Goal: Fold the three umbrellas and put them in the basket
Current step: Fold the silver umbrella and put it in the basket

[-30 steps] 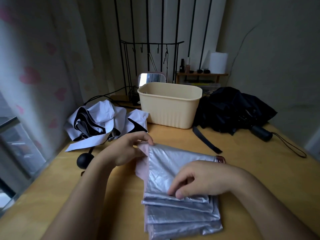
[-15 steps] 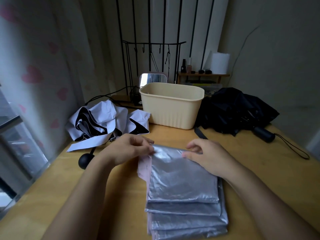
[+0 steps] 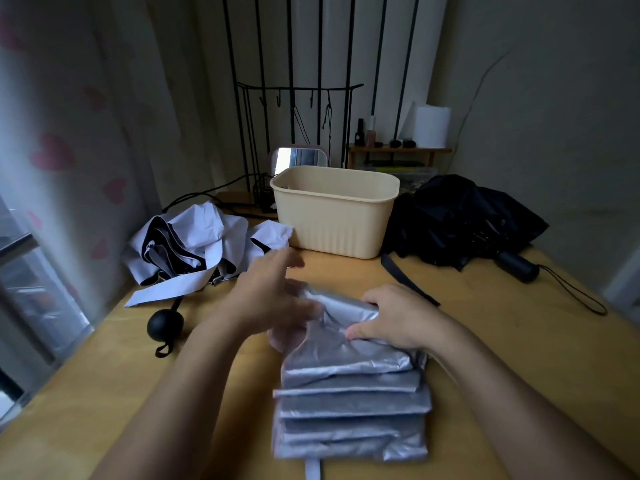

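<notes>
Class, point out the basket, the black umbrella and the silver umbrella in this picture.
basket (image 3: 341, 225): head view, ribbed front wall.
black umbrella (image 3: 460, 216): head view, crumpled canopy.
silver umbrella (image 3: 349, 407): head view, stacked folds.

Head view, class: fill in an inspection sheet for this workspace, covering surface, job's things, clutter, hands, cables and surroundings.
Surface: wooden table, light-coloured.
Job's things: silver umbrella pleated flat in the middle; white-and-black umbrella crumpled, rear left; black umbrella crumpled, rear right; cream basket between those two, nothing seen inside from here.
Clutter: mirror behind the basket; small shelf carrying a paper roll.
Hands: left hand blurred, fingers straight, over the silver umbrella's far edge; right hand grips its top fold.
Cables: black cable behind the white-and-black umbrella.
Surroundings: black metal rack at the back; heart-print curtain on the left.
</notes>
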